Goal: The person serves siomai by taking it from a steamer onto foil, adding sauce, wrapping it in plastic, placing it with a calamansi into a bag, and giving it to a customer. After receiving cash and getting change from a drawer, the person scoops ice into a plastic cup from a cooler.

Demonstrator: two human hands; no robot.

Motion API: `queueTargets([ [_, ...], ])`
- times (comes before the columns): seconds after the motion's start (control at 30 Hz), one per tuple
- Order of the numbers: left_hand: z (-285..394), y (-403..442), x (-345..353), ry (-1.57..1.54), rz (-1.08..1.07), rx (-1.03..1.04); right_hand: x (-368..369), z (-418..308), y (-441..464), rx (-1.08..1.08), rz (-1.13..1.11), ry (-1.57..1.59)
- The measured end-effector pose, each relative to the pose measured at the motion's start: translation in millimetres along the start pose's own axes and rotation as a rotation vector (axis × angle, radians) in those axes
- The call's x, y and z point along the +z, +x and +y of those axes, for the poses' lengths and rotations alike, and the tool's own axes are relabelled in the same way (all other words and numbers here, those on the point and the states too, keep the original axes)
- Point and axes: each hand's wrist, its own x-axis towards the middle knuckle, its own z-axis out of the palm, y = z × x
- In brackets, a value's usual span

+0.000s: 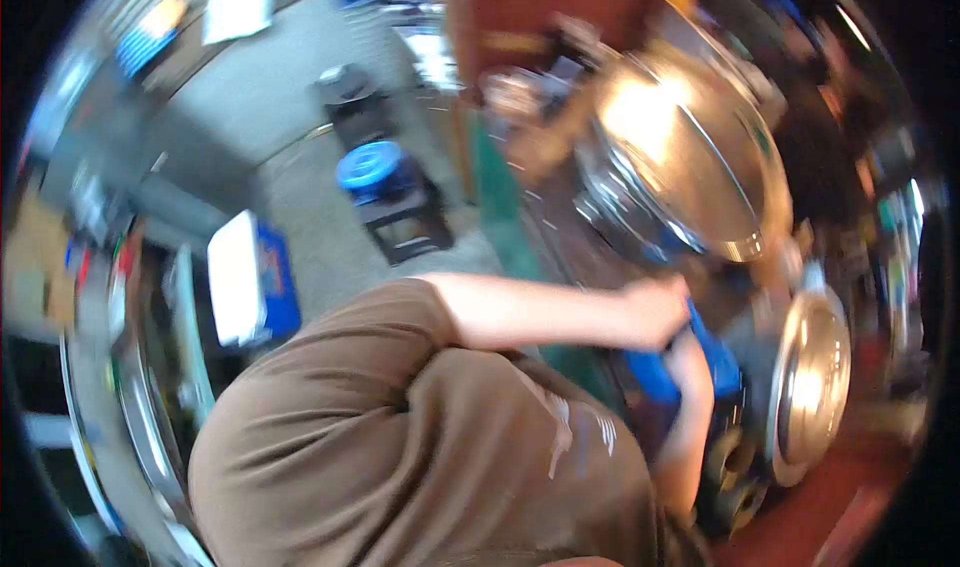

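My left hand (pixel 655 312) reaches in from the upper side with its fingers closed at the top of a blue object (pixel 720 352), which looks like cloth or soft plastic. Close below it, my right hand (pixel 688 362) lies against the same blue object, its fingers blurred and partly hidden. The two hands are nearly touching. Just above them stands a large shiny metal bowl or pot (pixel 690 157). To their right is a round metal lid or dish (pixel 812 387).
Dark round parts (pixel 738 467) lie below the hands. A green edge (pixel 505 207) runs along the dark work surface. Beyond it, on the floor, are a blue-lidded container (pixel 372 171), a black stand (pixel 410 232) and a white-and-blue cooler (pixel 235 282).
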Motion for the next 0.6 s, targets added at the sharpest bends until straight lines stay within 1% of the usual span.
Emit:
queueTargets([
  [0.03,3,-11,-6,0.005,-0.005,0.003,-10,-13,-12,0.005,0.014,0.015],
  [0.07,0,-25,-10,-0.07,0.047,0.048,-2,0,-22,-0.245,0.292,-0.06],
  [0.1,-6,-40,-10,-0.133,0.136,0.112,-15,-7,-41,-0.247,0.28,-0.011],
  [0.13,-16,-60,-17,-0.164,0.178,0.153,-31,-26,-52,-0.124,0.169,-0.042],
  [0.17,-26,-85,-26,-0.2,0.211,0.209,-40,-41,-60,-0.136,0.093,0.046],
  [0.2,-39,-111,-31,-0.167,0.237,0.21,-47,-68,-63,-0.209,-0.059,0.188],
  [0.23,-50,-141,-36,-0.132,0.26,0.217,-54,-111,-68,-0.267,-0.215,0.322],
  [0.27,-66,-171,-38,-0.095,0.262,0.221,-58,-158,-63,-0.251,-0.353,0.342],
  [0.3,-82,-209,-39,-0.081,0.254,0.147,-57,-212,-56,-0.227,-0.486,0.355],
  [0.33,-95,-254,-42,-0.071,0.249,0.075,-16,-230,-24,-0.511,-0.425,0.404],
  [0.37,-106,-303,-47,-0.12,0.212,-0.024,14,-250,-2,-0.453,-0.428,0.418],
  [0.43,-138,-396,-38,-0.194,0.264,-0.187,80,-333,33,-0.665,-0.298,0.124],
  [0.47,-148,-450,-37,-0.237,0.287,-0.296,115,-372,44,-0.704,-0.27,-0.069],
  [0.5,-156,-503,-36,-0.289,0.329,-0.362,148,-407,55,-0.754,-0.311,-0.193],
  [0.53,-164,-554,-35,-0.325,0.393,-0.45,189,-430,72,-0.741,-0.395,-0.189],
  [0.57,-173,-603,-35,-0.362,0.403,-0.559,230,-445,93,-0.738,-0.488,-0.214],
  [0.6,-186,-650,-29,-0.434,0.512,-0.647,265,-468,106,-0.709,-0.579,-0.291],
])
